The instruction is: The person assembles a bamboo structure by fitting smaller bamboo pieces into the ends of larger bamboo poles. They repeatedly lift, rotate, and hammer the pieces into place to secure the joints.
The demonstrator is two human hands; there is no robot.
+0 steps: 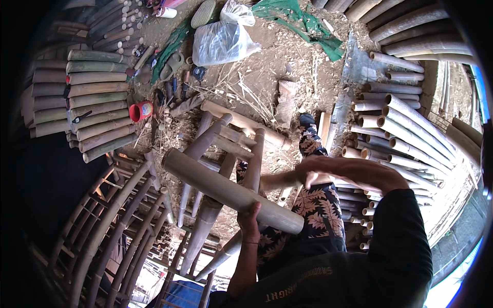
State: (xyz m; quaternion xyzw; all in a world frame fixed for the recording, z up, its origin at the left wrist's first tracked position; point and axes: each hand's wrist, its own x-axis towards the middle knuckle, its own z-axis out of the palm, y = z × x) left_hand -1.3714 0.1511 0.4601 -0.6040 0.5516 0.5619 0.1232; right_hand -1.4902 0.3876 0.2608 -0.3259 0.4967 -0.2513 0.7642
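Observation:
A thick, dark bamboo pole (226, 190) lies slantwise in front of me across a bamboo frame (252, 174). My left hand (249, 222) is closed around the pole's underside near its right end. To the right of it, my right hand (309, 171) is closed on a short brown wooden piece (279, 180). That piece is smeared by motion and partly behind the pole, so its exact kind is unclear. The frame's crosspieces and legs show beyond the pole and below it.
Stacked bamboo poles (102, 102) stand at the left, with more cut bamboo (416, 133) at the right. A red cup (140, 111), sandals (171, 66), a clear plastic bag (223, 43) and green netting (303, 25) lie on the littered ground. A slatted bamboo structure (110, 231) rises at lower left.

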